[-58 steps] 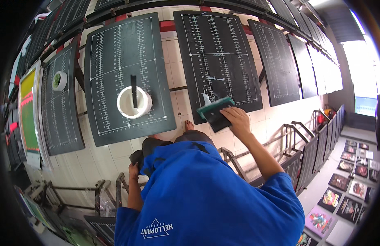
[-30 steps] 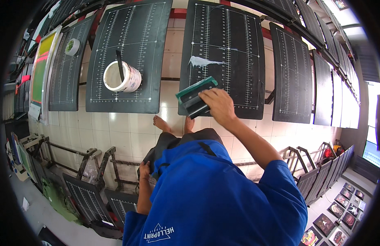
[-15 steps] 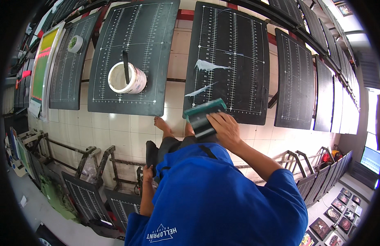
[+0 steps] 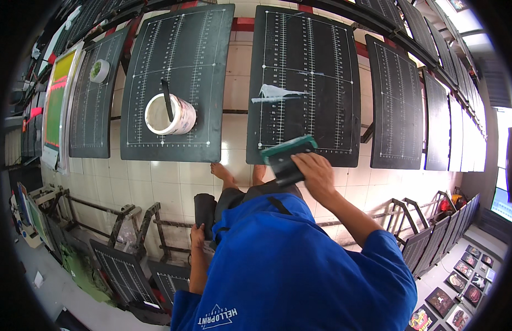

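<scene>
My right hand (image 4: 316,175) is closed round the dark body of a squeegee (image 4: 286,160) with a green blade. The squeegee is tilted over the near edge of a black printing board (image 4: 333,118) marked with white rulers. A patch of whitish paste (image 4: 279,92) lies on that board, left of its middle. Down by my left side, my left hand (image 4: 198,237) has its fingers closed on the lower end of a dark, roll-shaped thing (image 4: 204,209); its kind is unclear.
On the board to the left (image 4: 211,138) stands a white tub (image 4: 176,115) with a dark stick in it. Further left are a roll of tape (image 4: 99,71) and a framed screen (image 4: 57,105). More boards (image 4: 396,105) line the right. Behind me runs a metal rack (image 4: 173,223).
My right hand has shifted slightly right with the squeegee. The two separate paste streaks now sit together as one patch with a straight near edge. My left hand keeps its hold.
</scene>
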Demonstrator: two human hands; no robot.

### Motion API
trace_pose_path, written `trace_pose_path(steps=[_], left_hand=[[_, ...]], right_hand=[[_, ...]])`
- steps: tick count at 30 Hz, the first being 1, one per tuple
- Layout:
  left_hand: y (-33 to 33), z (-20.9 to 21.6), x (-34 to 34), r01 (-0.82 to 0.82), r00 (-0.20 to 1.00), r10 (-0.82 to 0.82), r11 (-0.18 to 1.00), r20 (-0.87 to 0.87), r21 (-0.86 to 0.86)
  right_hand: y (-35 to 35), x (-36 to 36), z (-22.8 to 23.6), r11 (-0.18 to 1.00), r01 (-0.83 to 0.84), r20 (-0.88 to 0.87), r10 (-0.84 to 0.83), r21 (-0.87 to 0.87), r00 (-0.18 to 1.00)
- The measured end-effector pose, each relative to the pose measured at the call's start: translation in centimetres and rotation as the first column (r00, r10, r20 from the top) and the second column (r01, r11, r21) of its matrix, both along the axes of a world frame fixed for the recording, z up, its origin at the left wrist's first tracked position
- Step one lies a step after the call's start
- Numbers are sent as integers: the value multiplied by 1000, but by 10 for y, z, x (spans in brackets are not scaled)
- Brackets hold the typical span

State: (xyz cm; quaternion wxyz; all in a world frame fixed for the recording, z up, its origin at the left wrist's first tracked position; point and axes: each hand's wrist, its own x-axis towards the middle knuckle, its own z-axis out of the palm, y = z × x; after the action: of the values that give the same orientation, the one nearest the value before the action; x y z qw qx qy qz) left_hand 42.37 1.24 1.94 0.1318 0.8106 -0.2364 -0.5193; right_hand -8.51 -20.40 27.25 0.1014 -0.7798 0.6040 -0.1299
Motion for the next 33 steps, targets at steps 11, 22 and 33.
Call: trace_pose_path(steps=[11,22,33], left_hand=[[-3,0,-14,41,998,-44,997,47,72],[19,18,-12,-178,982,172,982,-83,-68],[9,47,-34,-113,992,118,989,-41,98]], right_hand=[[-49,45,-22,993,50,-41,-55,-109,998],[-172,16,-20,984,144,-88,-153,-105,984],[-214,2,-45,944,169,-85,-200,-283,976]])
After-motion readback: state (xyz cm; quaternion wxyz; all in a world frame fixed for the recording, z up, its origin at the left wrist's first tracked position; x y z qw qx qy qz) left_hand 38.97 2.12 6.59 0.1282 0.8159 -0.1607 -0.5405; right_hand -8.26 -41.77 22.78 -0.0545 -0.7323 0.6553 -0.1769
